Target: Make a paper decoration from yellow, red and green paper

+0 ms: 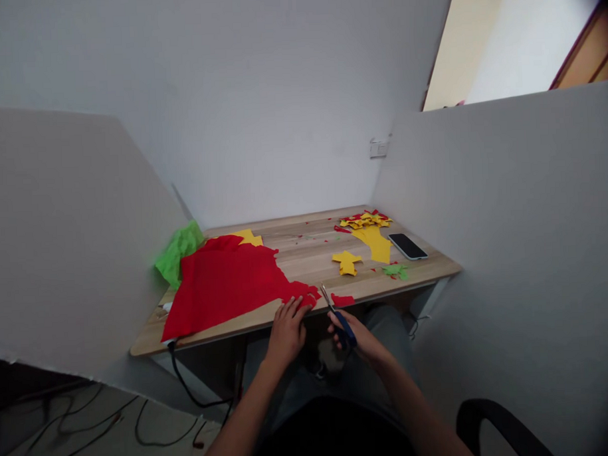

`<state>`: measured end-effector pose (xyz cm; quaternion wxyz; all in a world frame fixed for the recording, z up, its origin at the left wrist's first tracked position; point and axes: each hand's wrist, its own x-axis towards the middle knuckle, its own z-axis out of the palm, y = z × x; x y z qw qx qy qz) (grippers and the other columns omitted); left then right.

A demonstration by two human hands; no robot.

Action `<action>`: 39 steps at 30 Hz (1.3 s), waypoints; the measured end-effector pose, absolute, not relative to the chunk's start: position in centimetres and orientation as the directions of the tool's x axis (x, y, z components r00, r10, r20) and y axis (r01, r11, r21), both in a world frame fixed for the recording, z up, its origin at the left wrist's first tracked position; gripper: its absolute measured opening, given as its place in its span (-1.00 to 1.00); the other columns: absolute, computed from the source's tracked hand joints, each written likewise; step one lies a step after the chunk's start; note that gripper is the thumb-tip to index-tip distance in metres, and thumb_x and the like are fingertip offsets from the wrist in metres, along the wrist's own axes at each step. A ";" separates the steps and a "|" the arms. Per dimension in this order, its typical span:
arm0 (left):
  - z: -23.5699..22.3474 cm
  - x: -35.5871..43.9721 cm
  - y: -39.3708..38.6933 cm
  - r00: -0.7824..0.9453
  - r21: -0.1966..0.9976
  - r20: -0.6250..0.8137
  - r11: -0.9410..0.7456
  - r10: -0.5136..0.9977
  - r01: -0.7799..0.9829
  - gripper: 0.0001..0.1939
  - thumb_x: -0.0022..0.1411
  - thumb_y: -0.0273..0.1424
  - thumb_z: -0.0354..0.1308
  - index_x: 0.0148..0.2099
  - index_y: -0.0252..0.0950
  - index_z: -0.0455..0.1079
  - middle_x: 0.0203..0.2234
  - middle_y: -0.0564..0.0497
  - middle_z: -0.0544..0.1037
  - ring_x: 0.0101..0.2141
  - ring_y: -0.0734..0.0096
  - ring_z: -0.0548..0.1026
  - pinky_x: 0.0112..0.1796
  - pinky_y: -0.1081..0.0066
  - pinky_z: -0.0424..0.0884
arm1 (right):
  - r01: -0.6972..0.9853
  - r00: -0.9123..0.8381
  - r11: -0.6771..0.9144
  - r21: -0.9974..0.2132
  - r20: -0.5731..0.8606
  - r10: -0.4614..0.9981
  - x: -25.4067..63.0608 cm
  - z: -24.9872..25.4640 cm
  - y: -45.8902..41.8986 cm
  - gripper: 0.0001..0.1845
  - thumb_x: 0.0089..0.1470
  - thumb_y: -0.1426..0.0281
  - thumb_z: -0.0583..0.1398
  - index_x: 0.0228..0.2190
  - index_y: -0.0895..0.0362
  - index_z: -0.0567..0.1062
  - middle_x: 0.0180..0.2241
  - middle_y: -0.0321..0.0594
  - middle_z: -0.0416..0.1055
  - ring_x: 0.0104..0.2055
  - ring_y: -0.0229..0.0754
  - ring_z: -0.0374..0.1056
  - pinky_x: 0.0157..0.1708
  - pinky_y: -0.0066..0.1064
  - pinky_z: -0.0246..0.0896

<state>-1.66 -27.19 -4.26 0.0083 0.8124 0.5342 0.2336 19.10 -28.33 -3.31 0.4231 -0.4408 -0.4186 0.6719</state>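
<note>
A large red sheet (226, 280) lies across the left half of the wooden desk (305, 251), its ragged right corner at the front edge. My left hand (287, 328) pinches that corner, fingers closed on it. My right hand (350, 333) grips blue-handled scissors (335, 311), their blades pointing up toward the sheet's edge. A small red scrap (342, 299) lies just right of the blades.
A yellow cut-out (347, 262), a bigger yellow piece (375, 242) and a pile of yellow and red scraps (366, 220) lie at the right. A black phone (407, 246) sits near the right edge. Green sheet (179, 252) at the left. White partitions flank the desk. Cables hang below.
</note>
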 end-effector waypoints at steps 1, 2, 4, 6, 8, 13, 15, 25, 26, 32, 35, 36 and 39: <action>-4.0 -1.4 -27.2 0.308 0.265 0.365 -0.415 0.879 0.870 -0.42 0.17 -0.61 0.02 0.22 -0.17 0.32 0.25 -0.06 0.34 0.24 0.14 0.26 0.23 -0.01 0.15 | -0.220 -0.247 -0.294 -0.930 -0.238 0.939 19.2 -2.9 -28.2 -0.39 -0.15 -0.08 0.34 -0.23 0.12 0.43 -0.44 -0.33 0.43 -0.53 -0.36 0.31 -0.56 -0.54 0.22; -3.8 -1.2 -27.2 0.294 0.267 0.358 -0.399 0.886 0.877 -0.42 0.17 -0.60 0.02 0.23 -0.19 0.31 0.25 -0.06 0.35 0.23 0.13 0.27 0.22 -0.01 0.15 | -0.226 -0.237 -0.295 -0.928 -0.242 0.941 19.2 -2.6 -28.1 -0.40 -0.14 -0.08 0.34 -0.25 0.12 0.42 -0.45 -0.33 0.43 -0.53 -0.35 0.31 -0.56 -0.52 0.24; -3.2 -0.7 -27.3 0.276 0.270 0.341 -0.375 0.899 0.887 -0.42 0.16 -0.60 0.03 0.23 -0.20 0.32 0.23 -0.06 0.37 0.21 0.11 0.29 0.21 0.00 0.17 | -0.205 -0.226 -0.301 -0.931 -0.254 0.940 19.2 -2.2 -27.7 -0.44 -0.10 -0.07 0.32 -0.27 0.12 0.40 -0.48 -0.34 0.43 -0.57 -0.34 0.31 -0.58 -0.50 0.25; -2.9 -0.5 -27.4 0.278 0.272 0.327 -0.372 0.903 0.888 -0.44 0.16 -0.59 0.03 0.21 -0.21 0.34 0.22 -0.06 0.38 0.20 0.11 0.30 0.20 0.01 0.17 | -0.124 -0.258 -0.323 -0.938 -0.284 0.924 18.9 -2.1 -27.4 -0.47 -0.09 -0.04 0.32 -0.29 0.13 0.40 -0.53 -0.35 0.42 -0.61 -0.33 0.30 -0.63 -0.49 0.24; -3.0 -0.5 -27.5 0.289 0.274 0.325 -0.383 0.900 0.882 -0.44 0.16 -0.60 0.02 0.20 -0.21 0.33 0.22 -0.07 0.38 0.21 0.13 0.28 0.21 0.02 0.14 | -0.042 -0.309 -0.342 -0.939 -0.314 0.898 18.6 -2.2 -27.1 -0.49 -0.08 -0.02 0.33 -0.30 0.14 0.41 -0.57 -0.35 0.42 -0.65 -0.33 0.29 -0.66 -0.49 0.23; -3.6 -1.4 -27.8 0.306 0.272 0.332 -0.401 0.892 0.875 -0.42 0.15 -0.61 0.02 0.22 -0.21 0.31 0.25 -0.06 0.35 0.23 0.18 0.25 0.24 0.03 0.08 | -0.041 -0.278 -0.382 -0.923 -0.357 0.892 18.0 -2.4 -26.6 -0.58 0.05 0.05 0.26 -0.27 0.14 0.40 -0.57 -0.30 0.45 -0.65 -0.29 0.34 -0.65 -0.46 0.29; -3.7 -1.5 -27.9 0.310 0.264 0.339 -0.407 0.888 0.875 -0.43 0.16 -0.61 0.01 0.21 -0.20 0.31 0.25 -0.05 0.35 0.23 0.18 0.26 0.23 0.04 0.09 | -0.054 -0.221 -0.383 -0.922 -0.363 0.905 18.0 -2.3 -26.4 -0.63 0.10 0.08 0.22 -0.28 0.14 0.39 -0.58 -0.31 0.44 -0.66 -0.28 0.33 -0.67 -0.46 0.28; -1.4 -0.9 -26.9 0.143 0.359 0.485 -0.346 0.863 0.867 -0.53 0.16 -0.60 -0.04 0.08 -0.21 0.38 0.14 -0.09 0.44 0.11 0.15 0.34 0.09 0.11 0.23 | -0.286 -0.175 -0.304 -0.909 -0.262 0.949 19.2 -2.2 -28.8 -0.36 -0.15 -0.11 0.34 -0.22 0.12 0.43 -0.43 -0.27 0.48 -0.47 -0.30 0.35 -0.49 -0.48 0.26; -1.2 -1.5 -26.7 0.128 0.373 0.500 -0.346 0.857 0.861 -0.57 0.15 -0.62 -0.06 0.02 -0.22 0.40 0.09 -0.09 0.47 0.10 0.17 0.35 0.09 0.14 0.23 | -0.323 -0.183 -0.325 -0.889 -0.278 0.943 19.3 -2.3 -29.4 -0.32 -0.18 -0.12 0.35 -0.19 0.12 0.43 -0.41 -0.25 0.48 -0.44 -0.28 0.36 -0.45 -0.47 0.27; -1.4 -3.2 -27.1 0.243 0.219 0.341 -0.328 0.908 0.919 -0.62 0.21 -0.53 0.01 0.01 -0.17 0.47 0.02 -0.07 0.51 0.02 0.11 0.39 0.04 0.11 0.26 | -0.446 -0.222 -0.318 -0.837 -0.241 0.945 18.3 -3.6 -31.5 -0.38 -0.19 -0.05 0.39 -0.20 0.08 0.44 -0.41 -0.28 0.43 -0.37 -0.23 0.38 -0.34 -0.41 0.32; -1.5 -1.7 -27.8 0.235 0.137 0.340 -0.295 0.911 0.945 -0.53 0.20 -0.50 0.06 0.12 -0.06 0.43 0.01 -0.07 0.49 0.01 0.07 0.37 -0.04 0.10 0.27 | -0.416 -0.231 -0.323 -0.850 -0.245 0.942 17.4 -4.4 -31.7 -0.43 -0.16 -0.01 0.39 -0.22 0.08 0.43 -0.45 -0.30 0.42 -0.42 -0.24 0.37 -0.41 -0.41 0.31; -1.5 -1.2 -28.0 0.225 0.138 0.349 -0.287 0.910 0.948 -0.50 0.19 -0.51 0.06 0.16 -0.05 0.41 0.01 -0.08 0.48 0.01 0.07 0.36 -0.04 0.11 0.27 | -0.408 -0.231 -0.321 -0.855 -0.243 0.942 17.2 -4.6 -31.7 -0.42 -0.16 -0.01 0.39 -0.21 0.09 0.43 -0.46 -0.31 0.42 -0.44 -0.25 0.36 -0.43 -0.42 0.30; -1.4 -0.6 -28.1 0.163 0.206 0.417 -0.267 0.894 0.941 -0.47 0.17 -0.55 0.04 0.17 -0.14 0.38 0.05 -0.10 0.46 0.05 0.12 0.35 0.01 0.13 0.25 | -0.381 -0.244 -0.318 -0.868 -0.237 0.940 16.9 -4.8 -32.0 -0.38 -0.21 -0.03 0.41 -0.23 0.11 0.42 -0.50 -0.33 0.41 -0.50 -0.29 0.32 -0.48 -0.46 0.27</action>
